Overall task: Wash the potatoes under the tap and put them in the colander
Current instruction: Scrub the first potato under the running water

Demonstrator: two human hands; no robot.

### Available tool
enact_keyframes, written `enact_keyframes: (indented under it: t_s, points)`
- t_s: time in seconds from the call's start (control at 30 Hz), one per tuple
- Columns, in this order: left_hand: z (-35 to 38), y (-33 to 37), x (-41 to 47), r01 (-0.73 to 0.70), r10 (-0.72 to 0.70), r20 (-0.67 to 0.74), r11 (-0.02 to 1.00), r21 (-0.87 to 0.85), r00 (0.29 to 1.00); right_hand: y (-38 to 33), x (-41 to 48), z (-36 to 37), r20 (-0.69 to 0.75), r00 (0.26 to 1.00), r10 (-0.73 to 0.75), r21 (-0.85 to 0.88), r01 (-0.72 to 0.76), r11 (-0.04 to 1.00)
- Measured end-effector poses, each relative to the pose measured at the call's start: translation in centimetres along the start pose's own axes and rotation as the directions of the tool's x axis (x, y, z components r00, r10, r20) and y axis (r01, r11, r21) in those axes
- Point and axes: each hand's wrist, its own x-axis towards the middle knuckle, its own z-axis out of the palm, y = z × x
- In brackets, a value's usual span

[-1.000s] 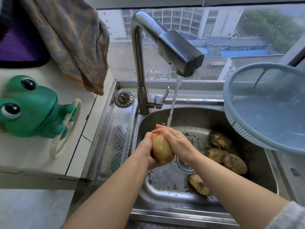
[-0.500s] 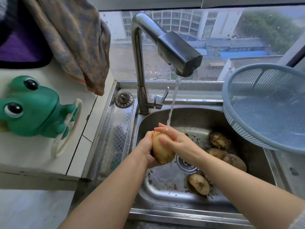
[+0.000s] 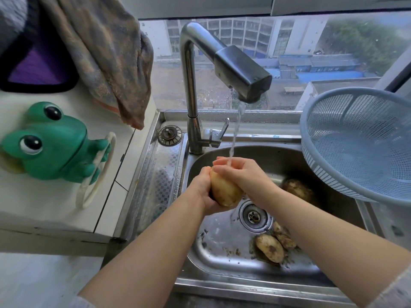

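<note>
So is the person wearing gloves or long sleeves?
No gloves. The left hand and right hand are bare, with no rings or watch showing. The left sleeve and right sleeve are pale grey knit, pushed up, leaving the forearms bare.

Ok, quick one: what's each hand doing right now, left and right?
Left hand: grips the potato from below, fingers curled round it.
Right hand: fingers curved over the potato's top, under the water stream.
</note>
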Motion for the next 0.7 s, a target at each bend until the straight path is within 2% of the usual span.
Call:
enact_keyframes:
  t_s: [0.03,0.13,0.2,0.27,0.37,0.43,0.53,0.57,0.63,0.7]
  points:
    - [0.1,0.2,-0.3,0.002,-0.002,0.014,1.000,-0.005,1.000,-0.1,0.0,0.0,-0.005,1.000,-0.012,-0.012,0.012,1.000]
    - [0.2,0.5,-1.3,0.028,-0.027,0.043,0.999,-0.039,0.999,-0.2,-0.4,-1.2,0.207,0.977,-0.055,0.042,0.048,0.998]
    - [0.1,0.7,-1.8,0.058,-0.053,0.080,0.996,-0.060,0.995,0.1,-0.6,-2.2,0.295,0.952,-0.078,0.013,0.078,0.997]
    - [0.1,0.6,-1.6,0.069,-0.063,0.111,0.996,-0.056,0.992,0.7,-0.9,-2.3,0.288,0.948,-0.138,-0.118,0.178,0.977]
    - [0.0,0.6,-1.2,0.053,-0.044,0.146,0.997,-0.063,0.988,2.6,-0.9,-1.4,0.212,0.927,-0.311,-0.348,0.369,0.862]
    - [0.6,0.3,-1.6,-0.004,0.004,0.157,1.000,-0.002,0.988,3.0,-0.7,-0.7,0.070,0.948,-0.311,-0.311,0.317,0.896]
    - [1.1,-1.0,-1.9,-0.190,0.193,0.018,0.945,0.268,0.981,2.3,0.0,-0.1,-0.131,0.970,-0.205,-0.098,0.193,0.976]
    - [1.1,-1.4,-2.1,-0.265,0.286,-0.008,0.898,0.351,0.958,2.0,0.3,0.1,-0.154,0.974,-0.168,-0.059,0.161,0.985]
    - [1.0,-2.3,-2.3,-0.436,0.469,0.023,0.801,0.410,0.883,2.1,1.1,0.3,-0.186,0.980,-0.069,0.012,0.073,0.997]
    - [0.9,-3.1,-2.3,-0.527,0.545,0.089,0.738,0.421,0.834,2.1,1.5,0.4,-0.238,0.961,0.140,0.195,-0.094,0.976]
